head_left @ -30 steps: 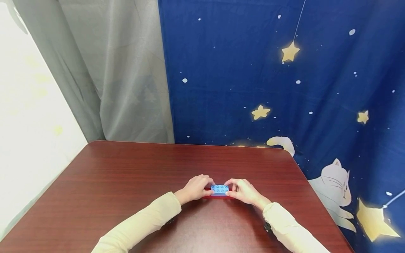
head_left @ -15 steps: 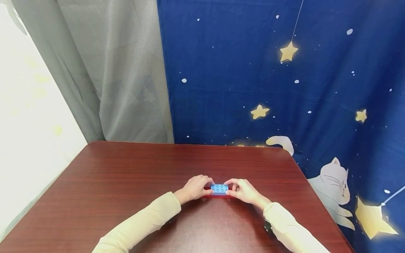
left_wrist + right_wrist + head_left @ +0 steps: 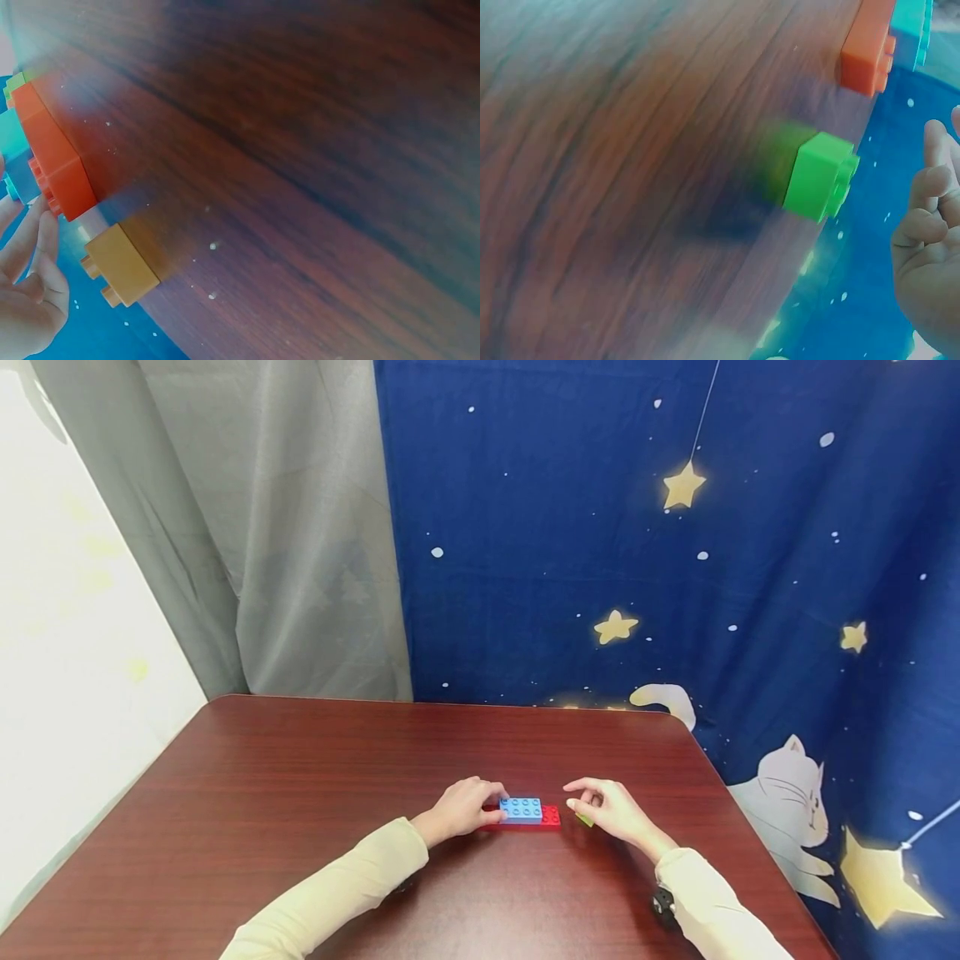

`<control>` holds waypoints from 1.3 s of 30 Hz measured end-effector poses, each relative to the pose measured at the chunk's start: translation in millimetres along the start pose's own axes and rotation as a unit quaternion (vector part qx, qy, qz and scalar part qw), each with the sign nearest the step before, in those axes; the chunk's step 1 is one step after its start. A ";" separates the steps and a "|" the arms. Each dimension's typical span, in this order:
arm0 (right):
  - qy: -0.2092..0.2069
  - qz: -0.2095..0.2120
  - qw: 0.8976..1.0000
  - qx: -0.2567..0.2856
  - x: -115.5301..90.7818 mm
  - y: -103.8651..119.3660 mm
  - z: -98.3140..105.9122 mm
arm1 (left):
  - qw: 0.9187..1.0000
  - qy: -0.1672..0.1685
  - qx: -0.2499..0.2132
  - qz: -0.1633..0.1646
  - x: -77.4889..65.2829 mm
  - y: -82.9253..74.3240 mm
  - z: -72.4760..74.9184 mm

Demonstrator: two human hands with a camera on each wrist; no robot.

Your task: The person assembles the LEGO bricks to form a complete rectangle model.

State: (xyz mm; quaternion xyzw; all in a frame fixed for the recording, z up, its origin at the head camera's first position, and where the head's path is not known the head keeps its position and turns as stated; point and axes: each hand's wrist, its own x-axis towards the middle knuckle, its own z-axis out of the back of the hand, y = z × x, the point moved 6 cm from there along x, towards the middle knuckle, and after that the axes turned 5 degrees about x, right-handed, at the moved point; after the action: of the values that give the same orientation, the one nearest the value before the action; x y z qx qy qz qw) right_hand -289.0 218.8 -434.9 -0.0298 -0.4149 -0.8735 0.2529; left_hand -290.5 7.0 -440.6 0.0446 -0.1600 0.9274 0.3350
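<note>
The fingers of the right hand have just come off the blue toy brick: half a second ago they gripped its right end, and now the thumb and index finger stand apart with nothing between them. The left hand has stayed put, its thumb and index finger at the near and far edges of the blue brick's left end, holding it by a narrow pinch. That suggests the two-handed placing is over, with the left fingers merely steadying the stack, though whether the blue brick is pressed fully home I cannot tell. It sits level, studs up, on the middle of a long red toy brick, whose studs show bare past the blue one's right end and, in the left wrist view, at its left end too. Below the right hand, a small green toy brick stands studs up on the tabletop, near the red brick's right end but apart from it and clear of the fingers. Below the left hand, a yellow-orange toy brick stands just beside the red brick's left end, also untouched. A star-printed curtain hangs beyond.
</note>
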 end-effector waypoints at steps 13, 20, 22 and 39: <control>-0.051 0.011 0.998 -0.041 -15.3 -24.1 15.0 | 1.000 0.001 -0.002 0.006 -0.5 0.9 -1.5; -0.071 0.033 0.995 -0.062 -19.9 -26.4 17.3 | 1.000 -0.003 -0.003 -0.001 0.1 0.3 -0.3; -0.074 0.047 0.994 -0.067 -21.2 -27.5 16.8 | 1.000 -0.006 -0.003 -0.003 0.3 0.4 -0.2; -0.018 0.021 0.996 -0.089 -24.0 -40.5 6.7 | 1.000 0.003 -0.006 0.004 0.5 2.0 -2.2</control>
State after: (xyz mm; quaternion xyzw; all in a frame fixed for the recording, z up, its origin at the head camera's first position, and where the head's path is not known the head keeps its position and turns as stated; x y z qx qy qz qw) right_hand -288.1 255.1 -465.6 -0.0765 -0.3391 -0.9009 0.2600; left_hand -292.1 6.5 -443.1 0.0390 -0.1649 0.9279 0.3321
